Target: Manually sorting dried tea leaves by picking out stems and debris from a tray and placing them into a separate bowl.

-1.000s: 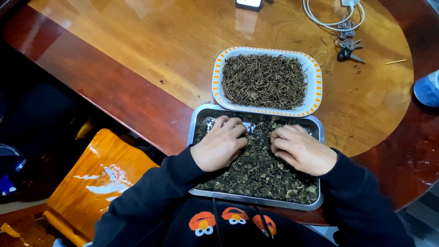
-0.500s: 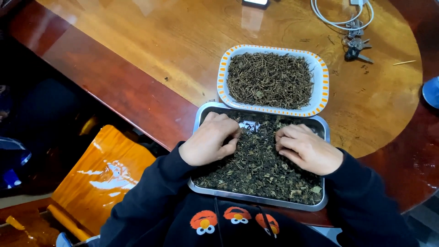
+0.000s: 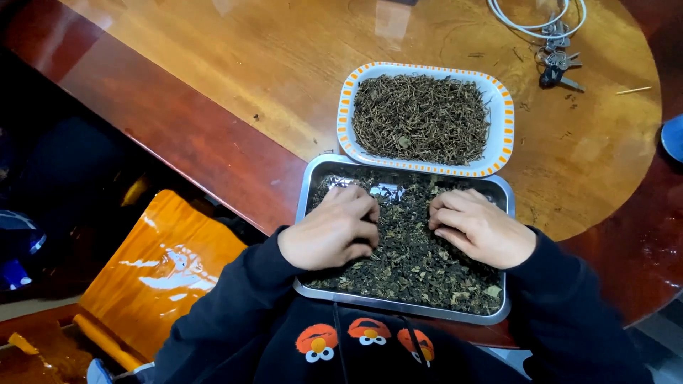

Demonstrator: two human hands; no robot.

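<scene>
A rectangular metal tray [image 3: 400,308] at the near table edge holds a bed of dark dried leaves [image 3: 409,259]. My left hand [image 3: 331,231] rests on the leaves in the tray's left half, fingers curled inward into a loose fist over them. My right hand [image 3: 480,229] lies on the leaves in the right half, fingers bent and pressing into them. A strip of leaves separates the two hands. Just beyond the tray, touching it, stands a white oblong dish with an orange-dashed rim [image 3: 343,121], filled with thin brown dried stems [image 3: 420,117].
The glossy round wooden table [image 3: 235,78] carries a bunch of keys [image 3: 558,67], a coiled white cable [image 3: 533,18] and a thin stick [image 3: 633,90] at the far right. A blue object [image 3: 672,136] shows at the right edge. An orange chair seat [image 3: 163,270] stands at my left.
My left hand has drawn back toward me from the tray's far left corner and its fingers have curled in. My right hand has hardly moved.
</scene>
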